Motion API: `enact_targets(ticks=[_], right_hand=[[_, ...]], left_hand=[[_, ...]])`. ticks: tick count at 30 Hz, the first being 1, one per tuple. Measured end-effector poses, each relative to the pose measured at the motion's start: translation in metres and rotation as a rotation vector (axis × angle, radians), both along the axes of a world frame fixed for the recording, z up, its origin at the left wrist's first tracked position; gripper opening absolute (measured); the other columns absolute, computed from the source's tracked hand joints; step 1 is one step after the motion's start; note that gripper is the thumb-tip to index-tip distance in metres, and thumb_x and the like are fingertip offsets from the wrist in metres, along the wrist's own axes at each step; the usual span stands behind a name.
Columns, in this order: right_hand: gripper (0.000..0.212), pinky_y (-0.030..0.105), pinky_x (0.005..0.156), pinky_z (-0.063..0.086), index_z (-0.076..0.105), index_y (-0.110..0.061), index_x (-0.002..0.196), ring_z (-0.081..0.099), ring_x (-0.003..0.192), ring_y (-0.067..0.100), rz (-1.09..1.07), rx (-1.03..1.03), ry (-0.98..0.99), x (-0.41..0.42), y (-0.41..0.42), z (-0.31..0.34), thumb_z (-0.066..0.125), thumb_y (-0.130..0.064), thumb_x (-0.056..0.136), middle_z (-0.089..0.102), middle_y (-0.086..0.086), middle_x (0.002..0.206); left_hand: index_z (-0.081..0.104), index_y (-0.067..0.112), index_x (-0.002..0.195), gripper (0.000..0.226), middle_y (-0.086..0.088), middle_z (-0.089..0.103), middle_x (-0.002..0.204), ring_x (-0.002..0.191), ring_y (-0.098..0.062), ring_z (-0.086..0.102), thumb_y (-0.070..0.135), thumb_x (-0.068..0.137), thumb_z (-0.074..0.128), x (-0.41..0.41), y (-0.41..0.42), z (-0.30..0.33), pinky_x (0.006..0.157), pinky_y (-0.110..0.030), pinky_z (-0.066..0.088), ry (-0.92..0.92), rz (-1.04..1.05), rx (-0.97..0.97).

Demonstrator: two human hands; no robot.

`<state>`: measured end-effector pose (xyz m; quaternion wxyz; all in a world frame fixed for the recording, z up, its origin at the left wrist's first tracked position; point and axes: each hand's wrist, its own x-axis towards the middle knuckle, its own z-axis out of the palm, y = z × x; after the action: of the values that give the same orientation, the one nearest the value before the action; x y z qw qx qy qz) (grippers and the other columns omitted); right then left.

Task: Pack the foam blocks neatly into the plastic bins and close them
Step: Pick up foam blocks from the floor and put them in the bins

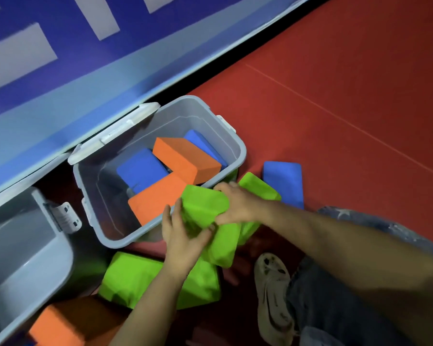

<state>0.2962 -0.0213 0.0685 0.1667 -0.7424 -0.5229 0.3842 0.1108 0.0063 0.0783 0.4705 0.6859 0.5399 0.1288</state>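
From my remote seat I saw both hands working on one green foam block (pixel 204 204) held just over the near rim of the open grey plastic bin (pixel 238 143). My left hand (pixel 183 236) gripped the block from below and the near side, thumb and fingers curled round its edge. My right hand (pixel 233 204) clamped the block's far right corner, fingers wrapped over the top.

Inside that bin lay four blocks in a loose jumble: an orange block (pixel 185 159) tilted across the middle, a second orange block (pixel 155 198) at the near side, a blue block (pixel 141 168) towards the left wall and another blue block (pixel 204 144) partly under the tilted orange one. The bin's white lid (pixel 115 132) stood against the blue-and-white wall panel (pixel 60 71) behind it.

On the red floor (pixel 335 96), more green blocks lay beneath and beside the held one: one (pixel 225 243) under my hands, one (pixel 259 187) just beyond my right hand, and a large one (pixel 133 278) near my left forearm. A blue block (pixel 283 181) lay flat to the right of the bin, touching none of the bin's wall that I could see. A second grey bin (pixel 23 245) stood open at the left, with an orange block (pixel 60 325) on the floor beside it. A white shoe (pixel 273 295) and a denim trouser leg (pixel 335 308) showed at lower right.
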Motion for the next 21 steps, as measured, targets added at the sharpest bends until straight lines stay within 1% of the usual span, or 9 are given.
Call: enact_targets(ticks=[2,3,5,8,10,12,15,18,21], right_hand=[[0.083,0.029,0.097,0.041,0.041,-0.024,0.134,0.047,0.112,0.015,0.122,-0.002,0.046,0.019,0.002,0.012,0.084,-0.03,0.063,0.042,0.0,0.121],[0.083,0.026,0.094,0.04,0.041,-0.027,0.134,0.045,0.109,0.01,0.187,-0.009,0.051,0.024,0.001,0.017,0.084,-0.028,0.063,0.04,-0.005,0.118],[0.083,0.02,0.09,0.037,0.041,-0.032,0.136,0.04,0.105,0.004,0.278,-0.036,0.056,0.027,0.002,0.017,0.084,-0.027,0.065,0.034,-0.013,0.114],[0.078,0.022,0.1,0.036,0.046,-0.033,0.134,0.042,0.116,0.004,0.297,-0.062,0.142,0.03,0.005,0.003,0.084,-0.034,0.066,0.043,-0.011,0.123],[0.064,0.022,0.102,0.035,0.053,-0.032,0.128,0.044,0.121,0.005,0.083,-0.092,0.322,0.043,0.006,-0.014,0.078,-0.043,0.071,0.048,-0.01,0.125],[0.057,0.024,0.1,0.039,0.058,-0.029,0.123,0.049,0.121,0.011,-0.301,-0.079,0.401,0.063,0.006,-0.043,0.071,-0.054,0.074,0.052,-0.004,0.125],[0.076,0.031,0.107,0.036,0.045,-0.026,0.136,0.047,0.126,0.027,-0.731,-0.183,0.106,0.093,-0.011,-0.097,0.066,-0.064,0.073,0.038,0.015,0.14],[0.099,0.037,0.112,0.028,0.025,-0.014,0.147,0.032,0.136,0.036,-0.842,-0.411,0.04,0.107,-0.034,-0.147,0.066,-0.064,0.073,0.025,0.024,0.148],[0.106,0.041,0.108,0.035,0.031,-0.006,0.141,0.039,0.132,0.033,-0.894,-0.407,0.157,0.106,-0.031,-0.186,0.077,-0.06,0.062,0.039,0.02,0.144]], left_hand=[[0.017,0.042,0.149,0.111,0.003,-0.007,0.159,0.147,-0.017,0.004,0.061,0.055,0.074,-0.012,0.002,-0.002,0.116,-0.037,0.018,0.091,-0.224,0.257],[0.015,0.043,0.149,0.111,0.005,-0.006,0.16,0.147,-0.017,0.005,0.053,0.06,0.08,-0.014,0.005,-0.004,0.117,-0.039,0.02,0.093,-0.282,0.313],[0.017,0.042,0.149,0.107,0.006,0.012,0.157,0.146,-0.018,0.016,0.042,0.065,0.082,-0.015,0.016,-0.007,0.116,-0.045,0.025,0.117,-0.401,0.359],[0.031,0.035,0.145,0.099,0.008,0.036,0.129,0.131,-0.02,0.037,0.043,0.062,0.084,-0.009,0.028,-0.014,0.112,-0.04,0.032,0.161,-0.475,0.261],[0.037,0.032,0.14,0.094,0.006,0.036,0.12,0.125,-0.024,0.039,0.044,0.06,0.086,-0.005,0.028,-0.019,0.11,-0.037,0.032,0.208,-0.404,0.207],[0.039,0.031,0.139,0.093,0.003,0.034,0.114,0.121,-0.028,0.04,0.045,0.061,0.085,-0.004,0.02,-0.026,0.109,-0.037,0.031,0.251,-0.304,0.243],[0.037,0.035,0.144,0.092,-0.001,0.032,0.108,0.114,-0.031,0.04,0.044,0.065,0.084,-0.004,0.008,-0.035,0.106,-0.037,0.031,0.256,-0.183,0.299],[0.035,0.041,0.144,0.09,-0.002,0.031,0.107,0.111,-0.031,0.04,0.043,0.067,0.082,-0.004,0.003,-0.049,0.104,-0.039,0.032,0.282,-0.142,0.292],[0.038,0.044,0.141,0.085,0.002,0.028,0.109,0.116,-0.03,0.04,0.045,0.068,0.08,-0.007,0.004,-0.06,0.107,-0.04,0.034,0.289,-0.136,0.24]])
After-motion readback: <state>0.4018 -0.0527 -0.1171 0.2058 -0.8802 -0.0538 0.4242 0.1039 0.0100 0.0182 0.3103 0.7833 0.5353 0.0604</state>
